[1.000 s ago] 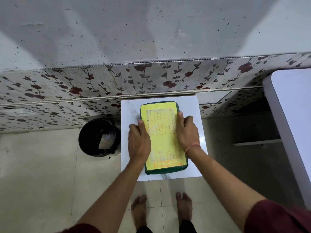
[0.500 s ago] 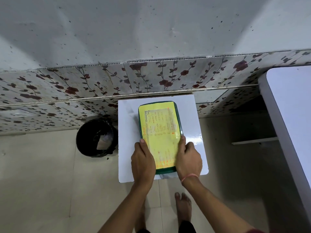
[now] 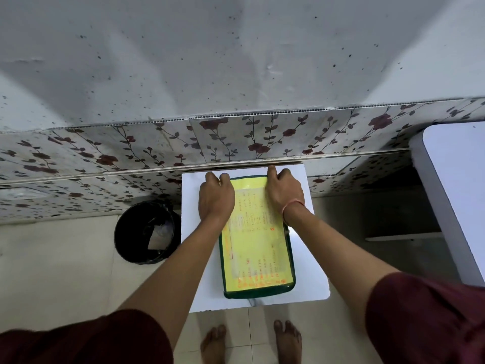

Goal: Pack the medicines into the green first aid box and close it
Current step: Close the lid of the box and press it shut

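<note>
both hands have slid from the near end of the box to its far end since half a second ago. the left hand (image 3: 215,197) lies flat on the far left corner of the box (image 3: 258,248), fingers reaching over the edge; the right hand (image 3: 284,191) presses the far right corner, fingers curled down. neither clamps anything; both just press on the lid. the box lies shut in the middle of the white bench (image 3: 309,258), its long axis running straight away from the person, so the far end sits under both hands equally. no medicines show outside. judging from this, the closing is nearly done, with only a final press along the far edge left.
</note>
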